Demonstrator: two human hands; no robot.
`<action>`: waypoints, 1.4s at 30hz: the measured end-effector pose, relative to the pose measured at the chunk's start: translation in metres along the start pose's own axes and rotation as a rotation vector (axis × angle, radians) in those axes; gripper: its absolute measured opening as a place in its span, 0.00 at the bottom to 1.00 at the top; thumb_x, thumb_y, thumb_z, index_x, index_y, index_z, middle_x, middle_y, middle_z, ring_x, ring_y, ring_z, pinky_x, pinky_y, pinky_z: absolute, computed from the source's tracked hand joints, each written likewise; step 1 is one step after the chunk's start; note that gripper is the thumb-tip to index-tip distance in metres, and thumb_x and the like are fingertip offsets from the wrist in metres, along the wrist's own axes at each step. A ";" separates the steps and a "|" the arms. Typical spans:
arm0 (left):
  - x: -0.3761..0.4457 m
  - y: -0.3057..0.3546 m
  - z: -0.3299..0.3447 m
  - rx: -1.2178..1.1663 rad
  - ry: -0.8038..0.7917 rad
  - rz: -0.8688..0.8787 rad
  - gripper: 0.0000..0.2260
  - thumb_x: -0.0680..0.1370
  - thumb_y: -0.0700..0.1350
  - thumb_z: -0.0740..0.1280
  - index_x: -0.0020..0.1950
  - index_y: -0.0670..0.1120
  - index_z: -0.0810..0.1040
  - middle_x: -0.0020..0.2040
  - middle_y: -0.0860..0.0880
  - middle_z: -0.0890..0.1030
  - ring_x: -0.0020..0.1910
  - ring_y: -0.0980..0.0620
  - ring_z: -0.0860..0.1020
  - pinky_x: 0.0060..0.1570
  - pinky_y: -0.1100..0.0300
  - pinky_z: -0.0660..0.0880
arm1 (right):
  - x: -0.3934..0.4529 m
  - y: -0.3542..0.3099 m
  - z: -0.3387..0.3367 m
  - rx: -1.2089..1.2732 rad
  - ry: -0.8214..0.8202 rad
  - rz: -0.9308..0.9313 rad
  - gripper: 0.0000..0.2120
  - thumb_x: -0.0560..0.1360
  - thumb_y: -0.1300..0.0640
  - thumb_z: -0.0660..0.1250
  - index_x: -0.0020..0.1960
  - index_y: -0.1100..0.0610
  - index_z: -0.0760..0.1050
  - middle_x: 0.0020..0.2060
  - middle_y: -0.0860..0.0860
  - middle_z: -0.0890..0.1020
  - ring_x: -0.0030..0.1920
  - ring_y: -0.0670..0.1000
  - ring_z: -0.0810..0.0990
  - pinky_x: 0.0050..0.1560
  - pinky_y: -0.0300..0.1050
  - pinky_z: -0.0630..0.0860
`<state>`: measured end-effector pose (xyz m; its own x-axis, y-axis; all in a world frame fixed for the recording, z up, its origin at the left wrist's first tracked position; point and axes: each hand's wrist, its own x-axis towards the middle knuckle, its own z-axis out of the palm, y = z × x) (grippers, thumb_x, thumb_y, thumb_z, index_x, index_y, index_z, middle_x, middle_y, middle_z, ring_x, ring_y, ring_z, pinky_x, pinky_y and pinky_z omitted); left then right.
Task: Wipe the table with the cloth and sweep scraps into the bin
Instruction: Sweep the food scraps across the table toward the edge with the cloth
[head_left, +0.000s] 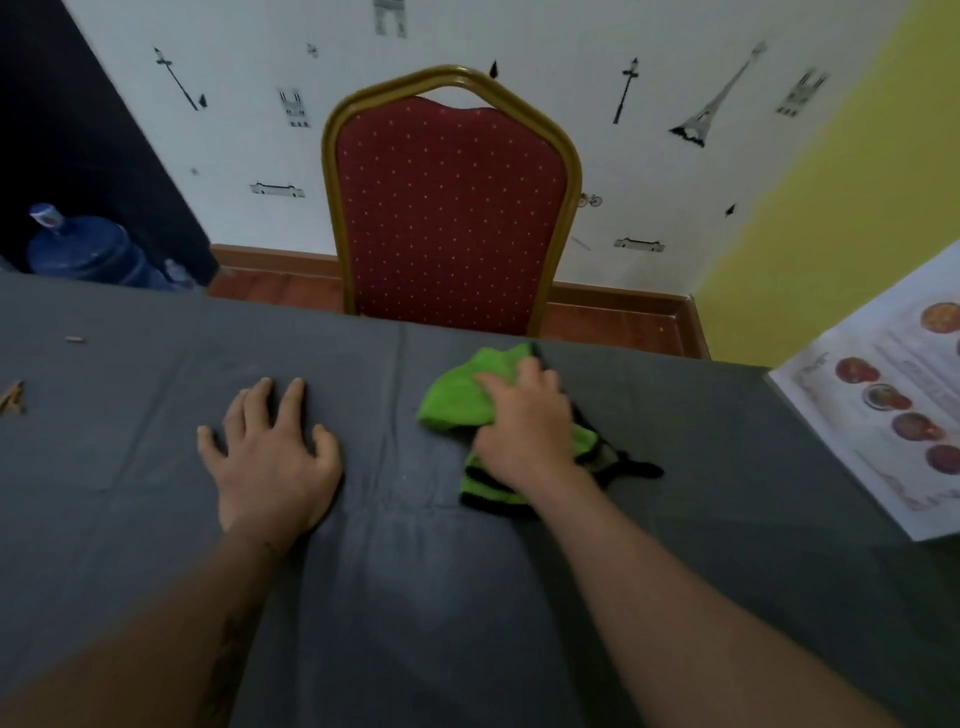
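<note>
Table (156, 519): covered in dark grey fabric with creases; fills the lower two thirds of the frame.
Cloth (457, 397): bright green with a black edge, bunched up, lying on the table right of centre, near the far edge.
Right hand (524, 421): palm down on top of the cloth, fingers bent loosely over it and pressing it to the fabric; the green shows above, to the left of and below the hand, so it is not closed into a fist.
Left hand (270, 457): flat on the bare table, left of centre, fingers spread and a little curled at the tips; nothing in it. Well apart from the cloth.
Scraps (11, 397): a brownish piece at the left edge of the frame, and a smaller pale bit (75, 340) further up near the far edge, both lying on the table away from the hands.
Printed sheet (883, 415): white, with round red pictures, lying on the table at the right edge.
Chair (449, 208): red dotted back in a gold frame, upper centre, standing just behind the table's far edge.
Water bottle (83, 249): large, blue, upper left, on the floor beyond the table.
</note>
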<state>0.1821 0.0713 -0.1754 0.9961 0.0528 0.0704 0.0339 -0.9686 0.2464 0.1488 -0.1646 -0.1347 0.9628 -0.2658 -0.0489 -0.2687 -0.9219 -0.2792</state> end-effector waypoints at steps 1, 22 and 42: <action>0.000 0.001 0.000 0.000 0.008 0.001 0.27 0.75 0.56 0.55 0.75 0.52 0.65 0.76 0.45 0.63 0.76 0.44 0.58 0.73 0.35 0.49 | -0.005 -0.020 0.006 0.006 -0.030 -0.101 0.32 0.66 0.56 0.66 0.70 0.46 0.70 0.65 0.56 0.67 0.59 0.60 0.67 0.60 0.56 0.69; 0.000 -0.008 -0.014 -0.117 -0.135 0.041 0.28 0.76 0.55 0.55 0.78 0.53 0.61 0.80 0.46 0.56 0.78 0.46 0.51 0.73 0.35 0.42 | -0.054 -0.064 0.015 0.023 -0.038 0.134 0.32 0.67 0.58 0.64 0.70 0.44 0.67 0.59 0.52 0.66 0.56 0.57 0.66 0.55 0.52 0.72; 0.076 -0.343 -0.135 -0.328 0.247 -0.159 0.23 0.67 0.43 0.58 0.60 0.45 0.79 0.56 0.43 0.77 0.55 0.39 0.75 0.55 0.44 0.73 | -0.038 -0.345 0.084 -0.057 -0.026 0.033 0.34 0.66 0.51 0.64 0.71 0.42 0.62 0.68 0.55 0.61 0.67 0.59 0.59 0.65 0.61 0.59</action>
<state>0.2352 0.4406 -0.1243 0.9300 0.2900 0.2258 0.1179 -0.8172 0.5641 0.2078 0.1874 -0.1174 0.9535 -0.2899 -0.0822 -0.3011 -0.9274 -0.2220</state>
